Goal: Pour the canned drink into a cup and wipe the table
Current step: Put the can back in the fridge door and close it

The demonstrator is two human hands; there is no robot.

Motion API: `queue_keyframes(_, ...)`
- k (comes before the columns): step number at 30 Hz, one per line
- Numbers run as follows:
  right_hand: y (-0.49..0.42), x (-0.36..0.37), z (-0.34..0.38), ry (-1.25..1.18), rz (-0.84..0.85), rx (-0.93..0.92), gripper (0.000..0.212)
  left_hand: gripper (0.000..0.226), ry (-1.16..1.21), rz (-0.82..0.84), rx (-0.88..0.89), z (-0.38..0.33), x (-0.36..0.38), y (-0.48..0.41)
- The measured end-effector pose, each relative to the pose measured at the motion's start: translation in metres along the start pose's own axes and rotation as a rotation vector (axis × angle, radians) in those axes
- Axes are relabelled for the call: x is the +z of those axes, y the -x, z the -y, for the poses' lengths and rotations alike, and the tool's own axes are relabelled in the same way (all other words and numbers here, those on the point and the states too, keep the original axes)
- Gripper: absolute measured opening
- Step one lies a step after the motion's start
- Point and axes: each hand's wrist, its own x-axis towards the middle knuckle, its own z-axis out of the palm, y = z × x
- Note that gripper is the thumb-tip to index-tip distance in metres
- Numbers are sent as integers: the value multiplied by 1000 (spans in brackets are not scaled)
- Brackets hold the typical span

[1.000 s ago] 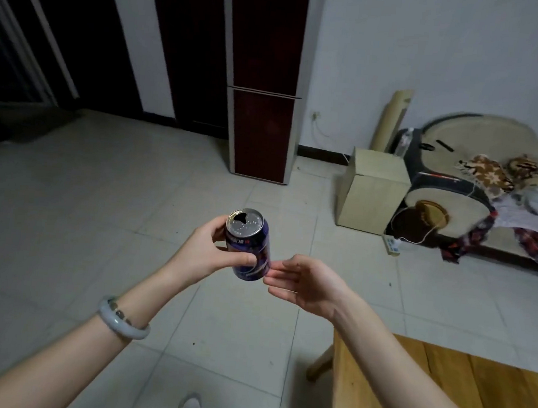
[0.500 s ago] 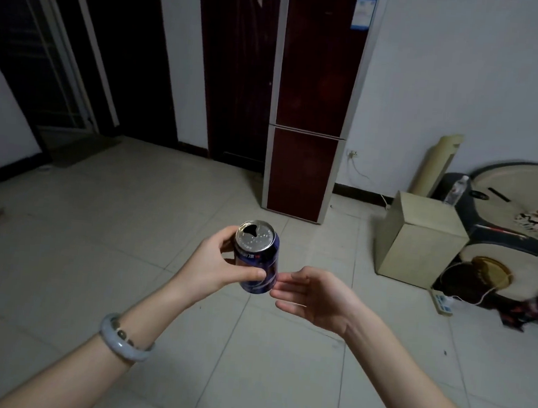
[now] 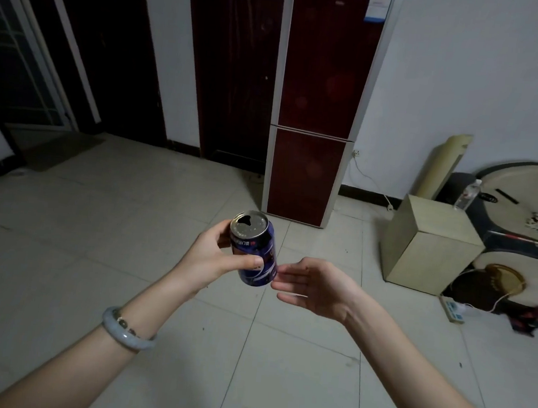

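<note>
A dark blue drink can [image 3: 253,251] with its silver top open is held upright in front of me, over the tiled floor. My left hand [image 3: 215,257] grips it, thumb across the front and fingers behind. My right hand [image 3: 312,285] hovers just right of the can's lower part, palm turned toward it and fingers straight, fingertips close to the can. No cup, cloth or table is in view.
A tall dark red fridge [image 3: 318,110] stands ahead against the white wall. To its right are a beige box [image 3: 426,247] and a cluttered sofa [image 3: 515,232] with a water bottle [image 3: 467,193]. A power strip [image 3: 452,309] lies on the floor. Dark doorways are at the left.
The view has turned left and upward: the wooden table corner at the lower right has left the frame. Both hands and the can keep the same pose.
</note>
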Motion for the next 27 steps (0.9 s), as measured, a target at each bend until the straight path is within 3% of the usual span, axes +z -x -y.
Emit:
queue_keyframes(16,-214,7,183,40,-2,-41,25,75,-26,22,16,18,-78,-271)
queue_keyframes(27,-353,23,271,35,-43,-39,29,71,2,51,-18,55,-138,-431)
